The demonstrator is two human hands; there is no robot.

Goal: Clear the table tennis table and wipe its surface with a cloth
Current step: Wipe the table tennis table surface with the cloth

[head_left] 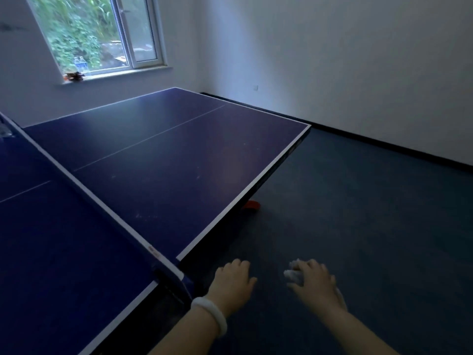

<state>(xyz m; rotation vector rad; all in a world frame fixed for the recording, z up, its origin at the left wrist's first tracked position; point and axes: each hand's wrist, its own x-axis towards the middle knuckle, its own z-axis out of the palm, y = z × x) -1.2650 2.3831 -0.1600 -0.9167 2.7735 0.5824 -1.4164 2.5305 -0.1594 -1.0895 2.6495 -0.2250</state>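
1. The blue table tennis table (179, 155) spreads from 9 to 1 o'clock; its net (84, 190) runs towards 10 o'clock.
2. At 6 o'clock, off the table's edge, the left hand (234, 281) hangs loose; white bangle (211, 315) on its wrist.
3. At 5 o'clock the right hand (313, 283) grips a bunched white cloth (293, 272).

Bare forearms; white bangle (210, 316) on left wrist

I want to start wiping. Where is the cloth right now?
In the head view, the cloth is bunched in the right hand, low and right of centre, above the floor beside the table, not touching it.
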